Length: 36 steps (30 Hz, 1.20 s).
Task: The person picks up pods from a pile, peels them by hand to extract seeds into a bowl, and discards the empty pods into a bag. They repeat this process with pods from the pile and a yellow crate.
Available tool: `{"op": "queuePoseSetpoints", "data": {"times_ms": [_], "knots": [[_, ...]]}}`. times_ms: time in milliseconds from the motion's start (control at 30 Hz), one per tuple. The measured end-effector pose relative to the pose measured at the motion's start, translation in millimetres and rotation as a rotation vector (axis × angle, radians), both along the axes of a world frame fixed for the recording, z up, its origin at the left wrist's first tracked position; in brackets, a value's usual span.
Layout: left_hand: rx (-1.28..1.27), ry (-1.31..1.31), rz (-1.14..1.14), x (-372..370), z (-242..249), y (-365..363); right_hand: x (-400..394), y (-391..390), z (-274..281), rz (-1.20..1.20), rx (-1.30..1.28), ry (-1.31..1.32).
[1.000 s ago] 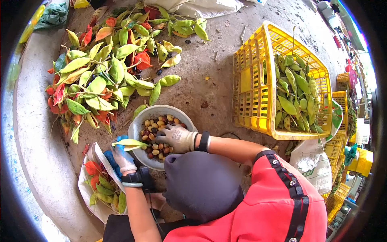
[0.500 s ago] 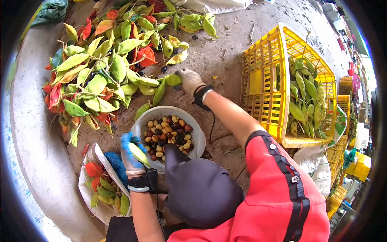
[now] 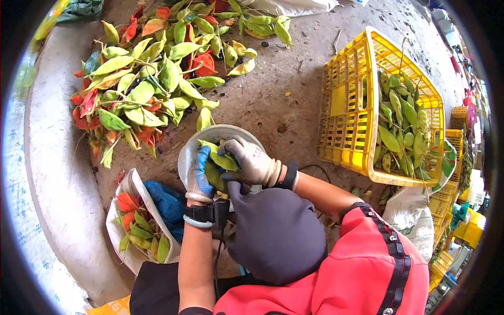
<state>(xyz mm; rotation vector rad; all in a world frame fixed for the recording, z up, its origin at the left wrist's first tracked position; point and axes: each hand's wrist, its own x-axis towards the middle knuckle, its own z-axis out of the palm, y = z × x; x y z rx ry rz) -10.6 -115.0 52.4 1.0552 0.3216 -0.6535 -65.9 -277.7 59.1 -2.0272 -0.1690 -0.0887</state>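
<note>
Over a pale round bowl [image 3: 188, 161], my two gloved hands are close together on green pods [image 3: 224, 158]. The blue-gloved left hand [image 3: 200, 176] is closed round the pods from the left. From the right, my right hand [image 3: 251, 159], in a grey glove, has its fingers bent onto the upper pod. The hands and pods cover most of the bowl's inside. Above and to the left lies a big heap of green and red pods [image 3: 142, 93].
A yellow crate [image 3: 344, 110] of green pods stands at the right. At lower left, a white sack [image 3: 137, 184] holds red and green pods beside a blue bundle [image 3: 165, 202]. A dark-covered head [image 3: 278, 233] is at bottom centre, and more yellow crates [image 3: 443, 202] stand far right.
My right hand has come from the heap's edge down to the bowl with a pod. My left hand has moved right and up, over the bowl, which is now mostly covered.
</note>
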Motion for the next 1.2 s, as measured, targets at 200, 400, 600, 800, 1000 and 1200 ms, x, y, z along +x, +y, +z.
{"op": "queuePoseSetpoints", "data": {"times_ms": [200, 400, 600, 800, 1000, 1200], "knots": [[-0.030, -0.019, -0.039, -11, -3, 15, -14, 10, 12, -0.035, 0.278, 0.435], [0.223, -0.266, -0.067, -15, 5, 7, -8, 8, -2, 0.057, 0.463, 0.485], [0.270, -0.373, 0.010, -20, -21, 4, -7, 23, -19, -0.071, 0.097, 0.330], [0.270, -0.572, -0.048, -16, -11, 11, -3, 27, -23, -0.080, 0.077, 0.195], [0.471, -0.309, 0.061, -7, -34, 20, 17, 16, -2, 0.230, -0.154, 0.276], [1.030, -0.839, -0.123, -13, -10, -1, 12, 48, -27, 0.061, -0.179, 0.416]]}}
